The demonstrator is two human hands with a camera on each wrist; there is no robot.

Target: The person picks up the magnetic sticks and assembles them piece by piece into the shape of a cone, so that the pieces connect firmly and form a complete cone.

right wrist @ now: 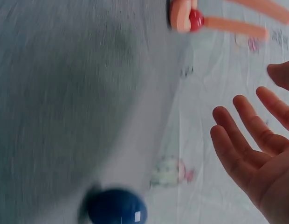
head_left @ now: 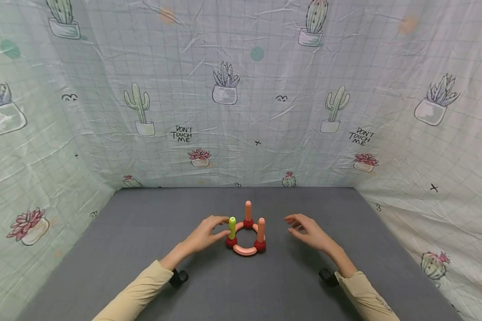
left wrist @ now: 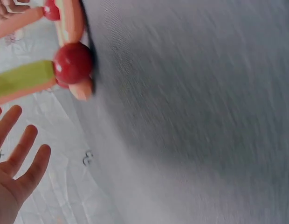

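Observation:
A ring of curved salmon-coloured pieces (head_left: 245,251) joined by red balls (left wrist: 73,63) lies on the table, with two upright salmon rods (head_left: 261,231) and one upright green rod (head_left: 232,228) on the balls. My left hand (head_left: 207,232) is beside the green rod, thumb and fingers parted around its near side. In the left wrist view the visible fingers (left wrist: 32,168) are spread and apart from the green rod. To the right of the ring, my right hand (head_left: 310,232) hovers above the table with relaxed fingers, holding nothing.
The grey table (head_left: 241,294) ends at a hanging cloth (head_left: 241,165) printed with cacti, behind and at both sides. A blue ball (right wrist: 117,207) shows low in the right wrist view; I cannot make it out in the head view. Black bands (head_left: 179,277) are at both wrists.

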